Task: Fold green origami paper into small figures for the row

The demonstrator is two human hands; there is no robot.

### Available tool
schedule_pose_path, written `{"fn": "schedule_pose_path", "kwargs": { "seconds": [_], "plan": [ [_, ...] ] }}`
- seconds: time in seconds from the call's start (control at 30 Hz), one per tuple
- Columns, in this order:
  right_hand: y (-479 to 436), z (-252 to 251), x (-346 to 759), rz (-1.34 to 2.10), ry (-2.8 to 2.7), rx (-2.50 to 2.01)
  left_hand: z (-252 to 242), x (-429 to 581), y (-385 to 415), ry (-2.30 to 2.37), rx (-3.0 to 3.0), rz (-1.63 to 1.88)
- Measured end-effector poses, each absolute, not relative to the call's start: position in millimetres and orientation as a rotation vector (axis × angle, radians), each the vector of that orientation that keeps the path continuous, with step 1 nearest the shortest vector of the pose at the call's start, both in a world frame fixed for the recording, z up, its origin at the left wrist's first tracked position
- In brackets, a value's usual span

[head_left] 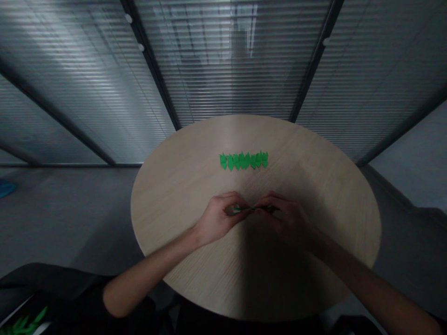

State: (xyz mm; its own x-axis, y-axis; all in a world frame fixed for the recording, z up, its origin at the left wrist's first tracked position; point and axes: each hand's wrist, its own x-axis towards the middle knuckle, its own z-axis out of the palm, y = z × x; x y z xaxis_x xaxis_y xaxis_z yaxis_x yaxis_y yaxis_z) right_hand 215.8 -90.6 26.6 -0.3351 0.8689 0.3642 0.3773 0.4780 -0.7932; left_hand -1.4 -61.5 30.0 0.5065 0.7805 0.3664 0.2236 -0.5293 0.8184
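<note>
Over the middle of the round table (167, 186), my left hand (218, 216) pinches a thin green piece of folded paper (238, 209). My right hand (288, 221) meets it from the other side, its thumb and fingertips closed on the same piece. Fingers hide most of the paper, so its full shape cannot be made out. Just beyond both hands, several small green folded paper pieces (243, 160) lie side by side in a row, with pointed tips at top and bottom.
Glass partitions with blinds (237, 83) rise behind the table. More green pieces (26, 323) show at the lower left, beside a dark chair (45, 277). A blue object (6, 188) lies on the floor at the far left.
</note>
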Motion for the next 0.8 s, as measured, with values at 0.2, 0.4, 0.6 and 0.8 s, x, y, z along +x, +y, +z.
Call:
{"fn": "schedule_pose_path", "kwargs": {
  "seconds": [0.2, 0.4, 0.6, 0.8],
  "plan": [
    [-91.7, 27.9, 215.5, 0.757, -1.912, -1.025, 29.5, 0.1, -62.7, 0.829, 1.98, 0.967],
    [-90.9, 24.6, 214.0, 0.749, -1.874, -1.012, 28.9, 0.2, -60.1, 0.825, 1.929, 0.92],
    [-90.9, 23.1, 212.4, 0.727, -1.826, -1.019, 30.5, 0.8, -59.1, 0.844, 1.924, 0.902],
    [-91.5, 24.2, 211.7, 0.7, -1.896, -1.006, 27.9, 0.9, -58.9, 0.823, 1.932, 0.942]
  ]
}}
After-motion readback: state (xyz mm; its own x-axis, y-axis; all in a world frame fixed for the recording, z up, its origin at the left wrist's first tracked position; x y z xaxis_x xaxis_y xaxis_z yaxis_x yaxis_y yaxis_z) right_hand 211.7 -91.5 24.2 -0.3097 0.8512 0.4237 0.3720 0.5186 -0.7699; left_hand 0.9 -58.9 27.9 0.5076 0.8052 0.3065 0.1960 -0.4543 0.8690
